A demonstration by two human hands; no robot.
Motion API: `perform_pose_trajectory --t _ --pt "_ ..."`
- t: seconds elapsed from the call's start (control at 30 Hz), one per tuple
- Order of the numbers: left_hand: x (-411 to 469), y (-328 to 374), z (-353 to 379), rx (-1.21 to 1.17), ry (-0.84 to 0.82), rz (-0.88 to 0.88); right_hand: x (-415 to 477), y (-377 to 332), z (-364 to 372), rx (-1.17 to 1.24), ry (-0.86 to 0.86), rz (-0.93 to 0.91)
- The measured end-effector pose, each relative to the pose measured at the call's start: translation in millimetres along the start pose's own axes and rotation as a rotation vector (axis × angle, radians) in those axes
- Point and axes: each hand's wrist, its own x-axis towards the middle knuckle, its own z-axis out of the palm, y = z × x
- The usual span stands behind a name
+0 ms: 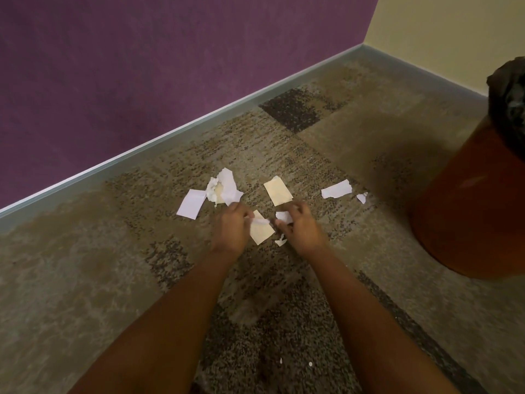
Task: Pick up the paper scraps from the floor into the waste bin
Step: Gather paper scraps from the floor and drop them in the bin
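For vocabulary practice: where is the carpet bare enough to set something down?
Bare: carpet left of the white rectangle, and between far cream slip and baseboard. Crowded: around the left hand, pinching a strip, and the right hand, gripping a scrap.

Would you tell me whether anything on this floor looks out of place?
Yes: torn paper scraps litter the carpet near the purple wall, one a crumpled white wad. The left hand and right hand each pinch a scrap; the orange waste bin stands at right.

We see dim, warm light. A soft shadow darkens the carpet just left of the waste bin. Farther left, the left hand, right hand and their pinched paper scraps are motion-blurred.
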Motion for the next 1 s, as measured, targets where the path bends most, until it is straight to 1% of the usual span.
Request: perform_pose_trajectory --t 0.03,0.1,0.2,0.3,0.4,0.53,0.6,0.7,0.77,0.83,0.9,1.0 --pt "3 1 4 0.026 -0.065 0.053 -1 4 3 -0.036 -0.052 -0.043" --pt "7 1 11 0.092 -0.205 0.119 -5 12 5 -0.121 -0.098 -0.122" --pt "6 1 13 0.236 -0.410 0.136 -8 22 3 -0.230 -0.153 -0.181" --pt "6 0 10 0.305 -0.481 0.173 -4 26 -1 -0.225 -0.173 -0.210" --pt "10 4 7 0.320 -0.450 0.165 4 24 -7 -0.230 -0.135 -0.245" --pt "13 11 6 0.124 -0.350 -0.035 13 19 -10 -0.154 -0.121 -0.219" --pt "16 10 4 0.023 -0.370 -0.129 14 17 -10 -0.102 -0.107 -0.221" --pt "20 7 -1 -0.006 -0.446 -0.211 16 19 -10 0.007 -0.067 -0.239" --pt "25 5 -8 -0.028 -0.427 -0.251 21 16 -11 0.093 -0.006 -0.192" --pt "35 0 -18 -0.109 -0.334 -0.334 32 11 -10 0.193 0.074 -0.095" --pt "49 -8 -30 -0.186 -0.185 -0.419 47 4 -10 0.247 0.121 -0.012" --pt "71 -19 -42 -0.124 -0.012 -0.410 69 -5 -8 0.176 0.118 0.049"
